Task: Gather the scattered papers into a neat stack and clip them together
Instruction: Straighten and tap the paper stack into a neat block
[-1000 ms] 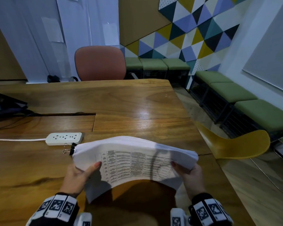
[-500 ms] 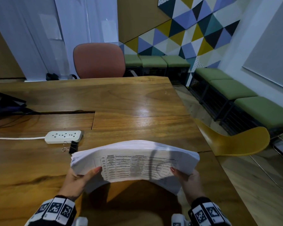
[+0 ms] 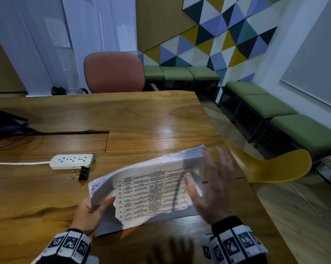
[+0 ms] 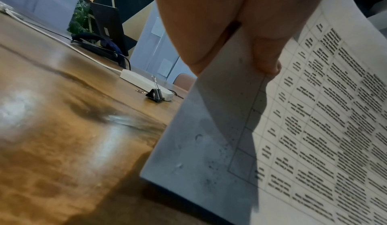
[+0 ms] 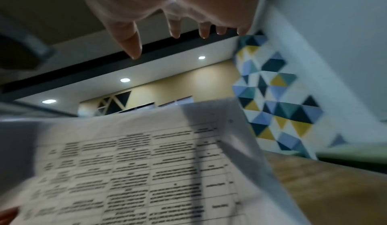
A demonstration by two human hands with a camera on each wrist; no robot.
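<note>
A thick stack of white papers (image 3: 147, 189) with a printed table on top tilts above the wooden table (image 3: 141, 119), right end raised. My left hand (image 3: 93, 212) grips its lower left corner, thumb on top; the left wrist view shows the thumb pinching the papers (image 4: 303, 129). My right hand (image 3: 210, 185) hovers blurred by the stack's right edge, fingers spread and straight, holding nothing; the right wrist view shows the spread fingers (image 5: 175, 28) apart from the papers (image 5: 146, 170). A black binder clip (image 3: 83, 173) lies on the table left of the stack, also seen as the clip (image 4: 155, 93).
A white power strip (image 3: 72, 161) with its cord lies just behind the clip. A dark device and cables (image 3: 4, 124) sit at the far left. A yellow chair (image 3: 271, 166) stands at the table's right edge, an orange chair (image 3: 114, 72) at the far side.
My right hand has let go of the stack's right edge and opened beside it. The stack now tilts with its right end raised, held by the left hand alone.
</note>
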